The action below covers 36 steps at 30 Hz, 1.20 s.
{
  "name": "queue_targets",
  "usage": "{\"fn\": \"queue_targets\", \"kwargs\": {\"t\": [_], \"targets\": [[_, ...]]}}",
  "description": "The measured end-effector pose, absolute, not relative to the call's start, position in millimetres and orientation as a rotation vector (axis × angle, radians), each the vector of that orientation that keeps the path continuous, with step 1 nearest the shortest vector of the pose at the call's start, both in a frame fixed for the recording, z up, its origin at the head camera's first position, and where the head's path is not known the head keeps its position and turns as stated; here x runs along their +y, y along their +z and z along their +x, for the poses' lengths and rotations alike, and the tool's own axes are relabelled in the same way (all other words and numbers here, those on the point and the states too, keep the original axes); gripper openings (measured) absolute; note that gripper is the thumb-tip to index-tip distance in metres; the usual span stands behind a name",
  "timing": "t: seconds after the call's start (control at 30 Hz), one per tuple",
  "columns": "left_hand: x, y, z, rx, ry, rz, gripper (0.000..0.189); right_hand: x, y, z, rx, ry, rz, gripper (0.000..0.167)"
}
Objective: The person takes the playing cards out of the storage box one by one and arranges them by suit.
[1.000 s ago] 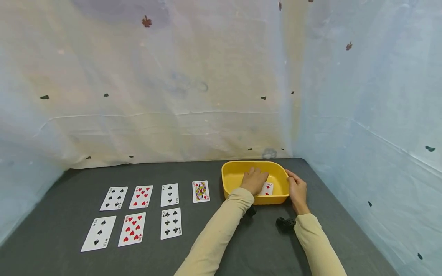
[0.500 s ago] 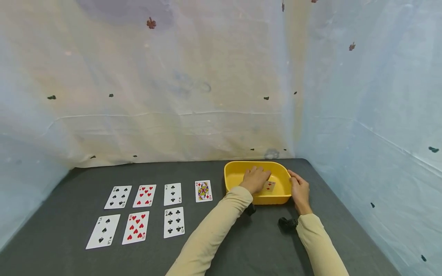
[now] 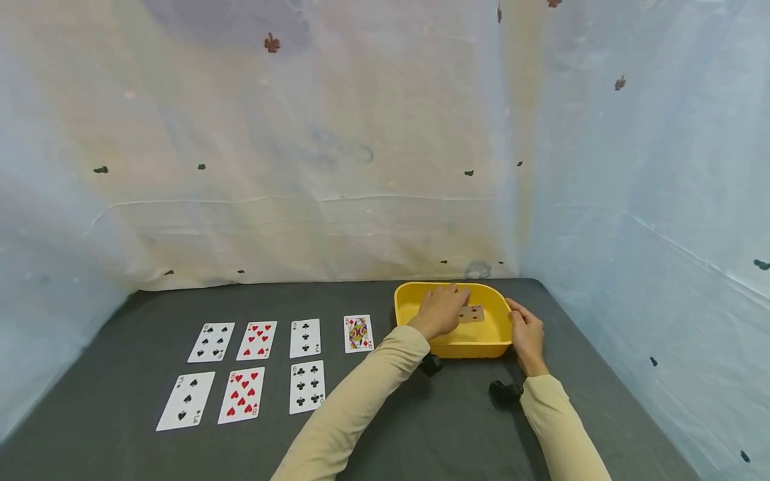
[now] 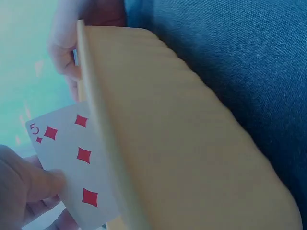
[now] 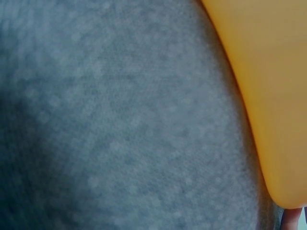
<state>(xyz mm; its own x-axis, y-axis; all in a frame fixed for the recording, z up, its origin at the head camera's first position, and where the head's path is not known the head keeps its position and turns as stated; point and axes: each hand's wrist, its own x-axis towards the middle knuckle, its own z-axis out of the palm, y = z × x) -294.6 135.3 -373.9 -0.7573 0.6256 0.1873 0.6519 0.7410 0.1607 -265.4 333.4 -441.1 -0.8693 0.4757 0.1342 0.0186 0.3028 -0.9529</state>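
My left hand [image 3: 441, 311] reaches over the near rim of a yellow tray [image 3: 472, 350] and pinches a playing card, the five of diamonds [image 4: 79, 158], with the thumb across its face. The card shows just right of the fingers in the head view, tilted up inside the tray. My right hand [image 3: 527, 336] grips the tray's right rim, thumb on the near side. In the right wrist view only the tray's outer wall [image 5: 273, 96] and a bit of finger show.
Left of the tray lies a queen of diamonds [image 3: 358, 333]. Farther left, two rows of face-up cards include a three of clubs [image 3: 305, 338], a seven of hearts [image 3: 257, 341] and an eight of hearts [image 3: 241, 395]. A cloth wall [image 3: 331, 234] stands behind the dark table [image 3: 445, 427].
The left hand has lifted the five of diamonds from the tray's near side and turned it upward. The right hand keeps its hold on the rim. The head view has shifted slightly left.
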Motion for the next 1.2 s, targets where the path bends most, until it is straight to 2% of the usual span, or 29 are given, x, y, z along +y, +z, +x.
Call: {"fn": "queue_targets", "kwargs": {"t": [0.17,0.37,0.7,0.97,1.2], "targets": [[123.1,-371.8,-295.9,-2.74,-0.487,-1.035,0.011,331.4,-441.5,-263.9,-2.196,1.593,-0.434,0.039],[108.4,-367.3,-295.9,-2.679,-0.706,-1.045,0.016,331.3,-441.8,-262.6,-2.202,1.583,-0.42,0.039],[89.1,-364.3,-297.3,-2.571,-1.302,-1.052,0.011,334.6,-443.0,-259.5,-2.209,1.574,-0.426,0.039],[62.4,-355.2,-291.0,-2.506,-1.601,-0.902,0.012,336.1,-441.3,-260.6,-2.215,1.568,-0.422,0.04],[31.2,-350.1,-282.8,-2.422,-2.1,-0.724,0.019,335.5,-440.6,-262.8,-2.209,1.568,-0.42,0.04]]}}
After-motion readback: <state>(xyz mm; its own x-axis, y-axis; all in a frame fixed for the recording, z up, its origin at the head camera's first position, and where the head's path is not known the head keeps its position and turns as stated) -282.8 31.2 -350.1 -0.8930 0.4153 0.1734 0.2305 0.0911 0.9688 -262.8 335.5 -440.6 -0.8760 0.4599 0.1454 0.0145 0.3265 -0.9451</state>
